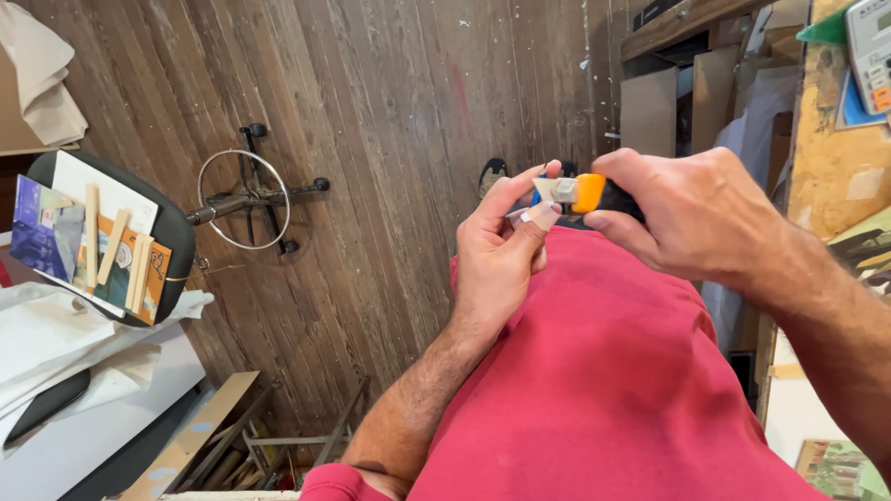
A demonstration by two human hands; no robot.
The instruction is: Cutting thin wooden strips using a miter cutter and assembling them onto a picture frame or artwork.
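The knife [585, 193], a utility cutter with an orange and black handle and a grey metal nose, was held between both hands in front of the person's red shirt [603, 371], above the plank floor [390, 139]. The right hand [691, 218] was wrapped around the black rear of the handle, fingers curled shut on it, so that only the orange part and the nose stuck out to the left. The left hand [497, 250] met that nose from the other side: its thumb and forefinger pinched the tip of the tool, and the remaining fingers were folded below it. A pale plaster [540, 215] was wound round one finger of the left hand, just under the nose of the knife. A bit of blue showed behind the fingertips; what it belonged to could not be told.

Well apart from the hands, at the left, stood a stool with a dark padded seat [176, 232]. On it lay sheets of paper, a blue picture [42, 227], an orange printed card [148, 274] and several thin wooden strips [113, 246], the strips resting across the papers. Beneath the seat's edge white crumpled paper [56, 334] lay on a pale board. A metal ring stand [246, 199] lay on the floor near the stool. At the right a bench [835, 167] with a worn yellowish face carried a calculator [871, 51].
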